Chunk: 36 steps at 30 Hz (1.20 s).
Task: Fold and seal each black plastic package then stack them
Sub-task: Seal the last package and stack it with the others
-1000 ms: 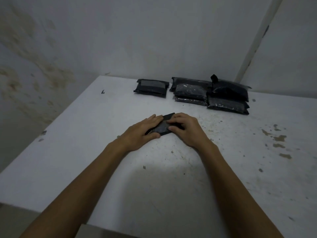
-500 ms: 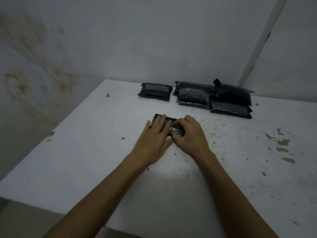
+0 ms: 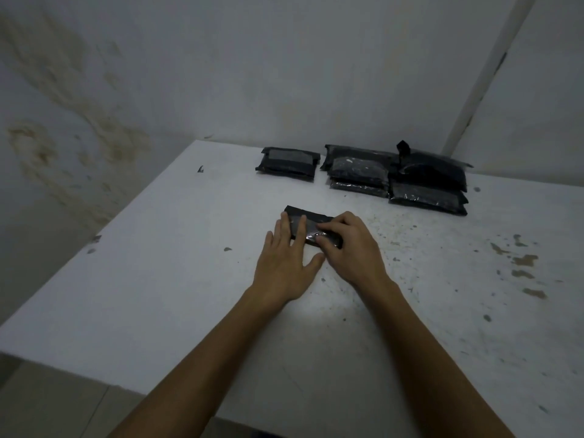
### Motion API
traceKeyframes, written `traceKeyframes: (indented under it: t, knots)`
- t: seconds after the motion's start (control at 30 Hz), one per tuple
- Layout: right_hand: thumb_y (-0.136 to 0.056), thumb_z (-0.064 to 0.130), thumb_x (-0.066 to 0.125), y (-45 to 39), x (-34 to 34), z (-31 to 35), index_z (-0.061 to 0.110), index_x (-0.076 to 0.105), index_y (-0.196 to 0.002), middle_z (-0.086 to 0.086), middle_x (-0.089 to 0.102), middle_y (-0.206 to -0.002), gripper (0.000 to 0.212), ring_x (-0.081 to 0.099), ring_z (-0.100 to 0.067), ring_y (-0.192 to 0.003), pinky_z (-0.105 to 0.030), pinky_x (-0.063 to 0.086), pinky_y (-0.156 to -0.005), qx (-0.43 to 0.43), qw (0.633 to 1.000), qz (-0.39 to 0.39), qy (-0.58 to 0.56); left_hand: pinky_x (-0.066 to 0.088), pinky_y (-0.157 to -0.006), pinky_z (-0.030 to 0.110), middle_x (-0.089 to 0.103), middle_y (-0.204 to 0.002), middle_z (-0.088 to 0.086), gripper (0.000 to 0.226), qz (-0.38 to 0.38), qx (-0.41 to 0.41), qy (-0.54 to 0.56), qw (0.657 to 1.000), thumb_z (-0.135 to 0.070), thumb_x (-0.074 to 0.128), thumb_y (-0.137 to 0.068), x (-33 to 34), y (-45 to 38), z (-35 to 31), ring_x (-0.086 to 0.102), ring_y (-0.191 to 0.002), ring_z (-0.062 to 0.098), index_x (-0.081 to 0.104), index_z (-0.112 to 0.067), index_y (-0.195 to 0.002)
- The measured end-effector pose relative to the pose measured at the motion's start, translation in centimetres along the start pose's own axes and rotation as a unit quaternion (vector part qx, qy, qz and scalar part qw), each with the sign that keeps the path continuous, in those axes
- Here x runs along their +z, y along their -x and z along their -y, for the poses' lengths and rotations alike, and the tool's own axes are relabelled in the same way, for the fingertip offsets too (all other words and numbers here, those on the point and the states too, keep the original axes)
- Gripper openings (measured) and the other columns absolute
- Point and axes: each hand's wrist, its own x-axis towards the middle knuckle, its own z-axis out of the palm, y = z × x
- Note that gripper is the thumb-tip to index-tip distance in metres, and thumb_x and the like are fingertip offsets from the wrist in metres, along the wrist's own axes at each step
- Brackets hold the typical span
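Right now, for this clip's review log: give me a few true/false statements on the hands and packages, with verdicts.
1. Both hands rest on one black package on the table. True.
2. The left hand is a closed fist. False: its fingers lie straight, pressing the package.
3. Other black packages lie near the wall. True.
4. The right hand lifts the package off the table. False: the package lies on the table.
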Motion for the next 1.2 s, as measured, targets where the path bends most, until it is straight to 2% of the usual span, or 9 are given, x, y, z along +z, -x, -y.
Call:
traceKeyframes:
  t: [0.37,0.5,0.6,0.63,0.7,0.73,0.8,1.03,1.2]
  knots:
    - [-0.092,0.034,0.074,0.1,-0.2,0.1,0.021,0.072,-0.127,0.008,0.055,-0.107,0.037,0.052,-0.008,-0.099,-0.023,0.047,-0.083,0.007,1.0,0.006,-0.018,-0.022,-0.121,0.054,-0.007,-0.173,0.01,0.096,-0.014,-0.053,-0.075,0.996,-0.079,0.013,-0.096,-0.6,-0.1,-0.4,-0.003,-0.16,0.021,-0.014,-0.016,-0.164]
    - [-0.09,0.022,0.075,0.0,-0.8,-0.4,0.015,0.073,-0.125,0.006,0.056,-0.107,0.037,0.052,-0.01,-0.101,-0.028,0.051,-0.091,-0.002,0.997,0.02,-0.074,-0.014,-0.124,0.058,-0.01,-0.173,0.008,0.082,-0.009,-0.033,-0.037,0.999,-0.061,0.02,-0.104,-0.8,0.2,0.2,-0.006,-0.16,0.021,-0.017,-0.016,-0.163]
    - [-0.089,0.007,0.071,0.0,-1.2,-0.6,0.011,0.076,-0.115,0.004,0.058,-0.105,0.027,0.055,-0.012,-0.101,-0.026,0.05,-0.091,-0.012,0.994,-0.006,-0.104,-0.01,-0.126,0.056,-0.008,-0.173,0.01,0.071,-0.056,-0.013,0.026,0.998,-0.044,0.028,-0.108,-1.0,0.3,0.2,-0.007,-0.16,0.024,-0.004,-0.017,-0.165]
    - [-0.089,0.004,0.069,0.0,-1.2,-0.6,0.011,0.077,-0.112,0.005,0.057,-0.105,0.024,0.055,-0.012,-0.102,-0.025,0.049,-0.091,-0.011,0.995,-0.016,-0.102,-0.003,-0.127,0.056,-0.002,-0.173,0.011,0.066,-0.098,0.003,0.042,0.994,-0.039,0.032,-0.109,-1.1,0.3,0.1,0.0,-0.16,0.026,0.008,-0.017,-0.166]
    - [-0.091,0.003,0.067,0.1,-1.1,-0.7,0.011,0.077,-0.109,0.004,0.058,-0.105,0.022,0.054,-0.012,-0.101,-0.025,0.049,-0.09,-0.004,0.996,-0.018,-0.088,0.031,-0.122,0.053,0.03,-0.164,0.013,0.048,-0.196,0.05,0.071,0.977,-0.028,0.044,-0.107,-1.3,-0.2,-0.4,0.033,-0.148,0.028,0.043,-0.016,-0.153]
    - [-0.092,0.004,0.068,0.0,-1.1,-0.7,0.011,0.078,-0.108,0.004,0.059,-0.104,0.021,0.054,-0.012,-0.1,-0.025,0.05,-0.089,-0.001,0.996,-0.014,-0.082,0.047,-0.108,0.048,0.044,-0.151,0.01,0.037,-0.228,0.07,0.084,0.967,-0.025,0.05,-0.105,-1.3,-0.6,-0.6,0.047,-0.132,0.025,0.057,-0.016,-0.14]
    - [-0.092,0.007,0.069,0.0,-1.1,-0.7,0.013,0.078,-0.109,0.004,0.059,-0.101,0.02,0.055,-0.012,-0.098,-0.025,0.049,-0.087,0.005,0.997,-0.006,-0.083,0.055,-0.085,0.039,0.054,-0.128,0.003,0.021,-0.233,0.074,0.099,0.965,-0.026,0.058,-0.102,-1.3,-1.3,-1.0,0.055,-0.107,0.019,0.067,-0.018,-0.12]
    - [-0.086,0.01,0.077,-0.1,-1.9,-1.1,0.017,0.079,-0.099,0.007,0.065,-0.096,0.015,0.061,-0.003,-0.086,-0.011,0.048,-0.072,0.067,0.986,0.017,-0.154,0.052,-0.081,0.029,0.052,-0.128,-0.002,0.044,-0.186,-0.006,0.138,0.973,-0.052,0.059,-0.098,-0.3,-1.9,-2.3,0.058,-0.104,0.014,0.052,-0.021,-0.128]
    - [-0.089,-0.003,0.059,-0.4,-2.5,-1.7,0.017,0.079,-0.087,0.005,0.074,-0.092,0.029,0.068,-0.009,-0.091,-0.023,0.055,-0.081,0.136,0.966,0.018,-0.217,0.049,-0.1,0.035,0.046,-0.15,0.002,0.07,-0.139,-0.003,0.112,0.984,-0.062,0.052,-0.098,0.2,-2.3,-2.3,0.051,-0.129,0.022,0.037,-0.018,-0.15]
